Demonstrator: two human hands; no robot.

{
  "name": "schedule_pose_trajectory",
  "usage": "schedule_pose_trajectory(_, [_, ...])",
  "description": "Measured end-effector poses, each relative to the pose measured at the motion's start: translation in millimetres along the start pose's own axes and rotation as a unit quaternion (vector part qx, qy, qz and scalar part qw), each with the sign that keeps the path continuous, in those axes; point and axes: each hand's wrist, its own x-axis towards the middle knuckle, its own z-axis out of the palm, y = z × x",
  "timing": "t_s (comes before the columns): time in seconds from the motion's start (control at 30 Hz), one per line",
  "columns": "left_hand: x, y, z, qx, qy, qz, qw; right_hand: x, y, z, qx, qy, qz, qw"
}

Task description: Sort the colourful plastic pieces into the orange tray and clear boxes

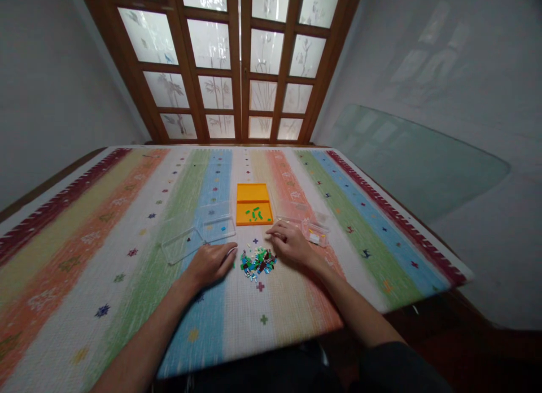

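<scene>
A loose pile of small building bricks, in green, blue, dark red and pale colours, lies on the striped tablecloth between my hands. My left hand rests on the cloth just left of the pile, its fingers drawn together; whatever they may hold is hidden. On the other side, my right hand is at the pile's upper right, fingers closed near the front right corner of an orange box. Its fingertips are too small to show what is in them. The box is open, with several green bricks inside its near half.
Left of the orange box, a clear plastic case holds a small blue piece. A clear tray sits beside it. Behind my right hand is another clear case with yellow and white pieces. Wooden glazed doors stand beyond the table.
</scene>
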Motion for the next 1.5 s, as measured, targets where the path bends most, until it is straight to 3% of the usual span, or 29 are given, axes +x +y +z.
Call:
schedule_pose_trajectory(0.17, [0.9, 5.0, -2.5, -0.029, -0.015, -0.017, 0.999, 1.5, -4.7, -0.8, 0.028, -0.052, -0.005, 0.998])
schedule_pose_trajectory(0.33, [2.9, 12.9, -4.9, -0.121, -0.041, -0.020, 0.992, -2.0, -7.4, 4.0, 0.056, -0.053, -0.021, 0.997])
schedule_pose_trajectory(0.43, [3.9, 16.4, -5.1, -0.151, -0.066, -0.022, 0.986, -3.1, -10.4, 6.1, 0.072, -0.084, -0.038, 0.993])
schedule_pose_trajectory(0.77, [4.6, 19.1, -3.1, -0.159, -0.068, -0.039, 0.984, -5.2, -27.5, 17.4, -0.036, -0.191, -0.074, 0.978])
schedule_pose_trajectory(1.23, [5.4, 21.9, -4.2, -0.156, -0.080, -0.055, 0.983, -1.3, -12.3, -0.6, -0.062, -0.065, -0.007, 0.996])
schedule_pose_trajectory(1.5, [7.3, 24.1, -1.9, -0.147, -0.091, -0.029, 0.985, 0.1, -3.8, -5.2, -0.058, -0.033, 0.013, 0.998])
